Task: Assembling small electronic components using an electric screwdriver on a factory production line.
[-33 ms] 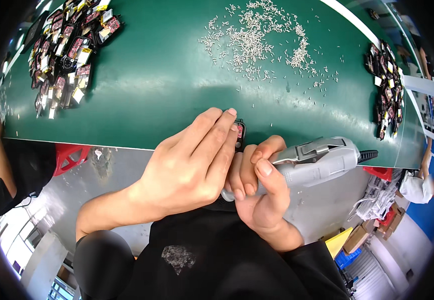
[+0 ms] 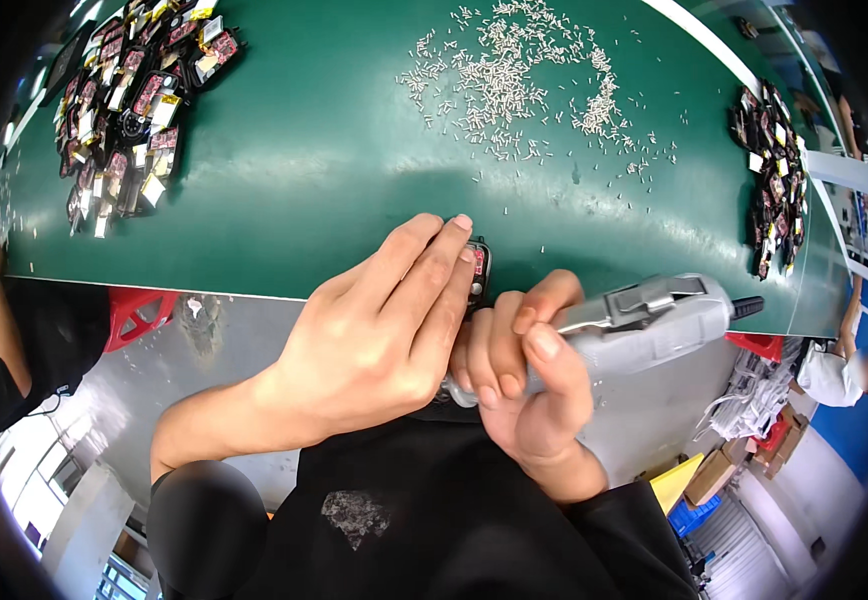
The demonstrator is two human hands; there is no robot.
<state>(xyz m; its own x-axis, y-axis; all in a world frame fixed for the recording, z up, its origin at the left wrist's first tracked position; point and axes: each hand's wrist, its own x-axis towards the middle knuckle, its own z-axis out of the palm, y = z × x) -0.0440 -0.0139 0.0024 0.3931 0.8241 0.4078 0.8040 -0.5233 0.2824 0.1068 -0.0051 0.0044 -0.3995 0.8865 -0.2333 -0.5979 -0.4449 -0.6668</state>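
- Fingers (image 2: 434, 275) of the left hand (image 2: 379, 325), head view: nearly straight, lying side by side, tips on or against a small black case (image 2: 481, 268); thumb hidden, so whether the hand grips or only steadies cannot be told.
- Right hand (image 2: 529, 360): fingers curled around the fore part of a grey handheld tool (image 2: 654, 315), thumb bent up near the forefinger; little gap between them. Knuckles just beside the left hand.
- Surface: green table (image 2: 304, 180), glossy, its near edge passing behind the hands. Loose heap of tiny pale metal pieces (image 2: 499, 80) beyond the hands, stragglers around it. Pile of black cases (image 2: 129, 110) with red boards and white or yellow tabs at far left; similar pile (image 2: 774, 180) at far right.
- Room: grey floor (image 2: 224, 370), red stool (image 2: 140, 316) and a person in black (image 2: 24, 340) at left; cardboard boxes (image 2: 714, 478), yellow panel (image 2: 676, 485) and blue crate (image 2: 696, 517) at lower right.
- Case position: near table edge, partly under the left fingertips. Visible side runs roughly away from the wearer; far end rounded.
- Tool axis: slanting from lower left to upper right, black cord sleeve (image 2: 747, 306) at the right end; opposite end directed left, toward the left hand's heel, its tip hidden.
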